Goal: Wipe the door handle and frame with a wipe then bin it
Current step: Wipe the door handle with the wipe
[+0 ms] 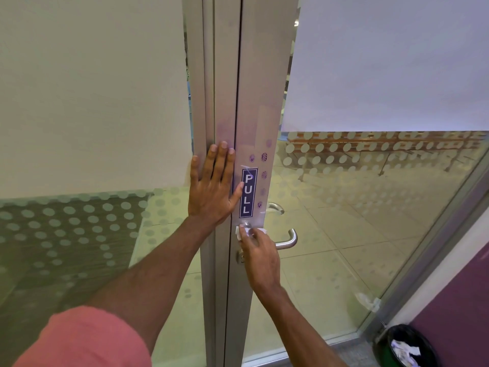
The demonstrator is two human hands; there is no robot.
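A silver lever door handle [287, 242] sticks out to the right from a grey metal door frame [260, 75] that carries a dark "PULL" sticker [248, 193]. My right hand [260, 256] is closed around a white wipe [242, 231] and presses it against the base of the handle, just under the sticker. My left hand [214, 186] lies flat with its fingers spread on the frame's upright, to the left of the sticker, and holds nothing.
A black bin [404, 347] with crumpled white paper inside stands on the floor at the bottom right, by a purple wall [460, 300]. Glass panels with frosted dots flank the frame on both sides. A second handle [275, 207] shows through the glass.
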